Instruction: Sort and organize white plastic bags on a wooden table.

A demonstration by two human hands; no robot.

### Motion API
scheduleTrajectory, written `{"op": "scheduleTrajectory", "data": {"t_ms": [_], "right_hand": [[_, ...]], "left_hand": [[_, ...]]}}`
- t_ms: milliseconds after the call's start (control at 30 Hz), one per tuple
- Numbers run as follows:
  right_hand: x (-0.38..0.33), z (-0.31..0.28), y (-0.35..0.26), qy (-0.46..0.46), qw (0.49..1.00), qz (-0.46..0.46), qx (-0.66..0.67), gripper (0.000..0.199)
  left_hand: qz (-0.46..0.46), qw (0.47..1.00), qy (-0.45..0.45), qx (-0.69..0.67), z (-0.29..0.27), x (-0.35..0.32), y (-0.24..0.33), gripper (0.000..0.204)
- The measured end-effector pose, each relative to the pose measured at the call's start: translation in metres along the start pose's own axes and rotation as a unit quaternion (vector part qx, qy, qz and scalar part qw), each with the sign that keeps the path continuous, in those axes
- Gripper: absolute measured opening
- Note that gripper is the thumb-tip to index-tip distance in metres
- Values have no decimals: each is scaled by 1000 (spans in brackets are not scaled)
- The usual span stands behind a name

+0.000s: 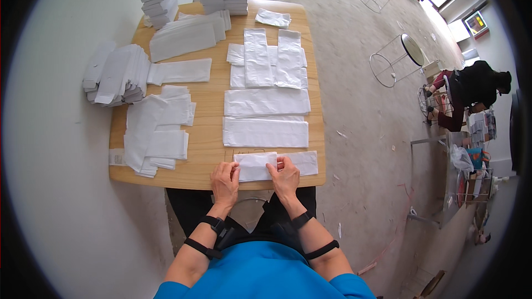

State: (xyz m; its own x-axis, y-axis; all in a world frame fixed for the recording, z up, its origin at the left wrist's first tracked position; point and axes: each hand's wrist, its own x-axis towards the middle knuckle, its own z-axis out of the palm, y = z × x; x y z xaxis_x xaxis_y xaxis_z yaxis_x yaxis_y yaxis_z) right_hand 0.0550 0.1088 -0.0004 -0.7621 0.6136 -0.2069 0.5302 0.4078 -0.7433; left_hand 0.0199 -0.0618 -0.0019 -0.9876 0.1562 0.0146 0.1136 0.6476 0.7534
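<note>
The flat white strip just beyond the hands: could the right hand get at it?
Probably yes: the strip lies in the open near the right hand, though that hand holds another piece.

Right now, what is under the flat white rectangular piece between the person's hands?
The pale wooden tabletop shows along the far edge of the flat white rectangular piece, and a white strip extends beyond the right hand. Whether that strip continues underneath is hidden.
</note>
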Motion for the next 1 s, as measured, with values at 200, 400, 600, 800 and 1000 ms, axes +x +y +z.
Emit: {"op": "scheduleTrajectory", "data": {"t_ms": [200,400,600,800,1000], "right_hand": [[2,-1,0,10,999,-11,-37,35],[-2,-34,-10,-7,978,-190,-89,58],[10,-42,-11,-197,857,-402,-255,94],[21,-33,-3,-215,854,-395,-264,90],[17,-45,-11,-164,869,-417,-209,75]], "left_hand": [[43,997,8,56,-2,2,3,11],[-20,995,-97,-11,-35,14,11,51],[266,922,-207,190,-50,38,15,103],[256,912,-236,216,-40,44,-1,106],[259,914,-253,183,-51,43,16,95]]}}
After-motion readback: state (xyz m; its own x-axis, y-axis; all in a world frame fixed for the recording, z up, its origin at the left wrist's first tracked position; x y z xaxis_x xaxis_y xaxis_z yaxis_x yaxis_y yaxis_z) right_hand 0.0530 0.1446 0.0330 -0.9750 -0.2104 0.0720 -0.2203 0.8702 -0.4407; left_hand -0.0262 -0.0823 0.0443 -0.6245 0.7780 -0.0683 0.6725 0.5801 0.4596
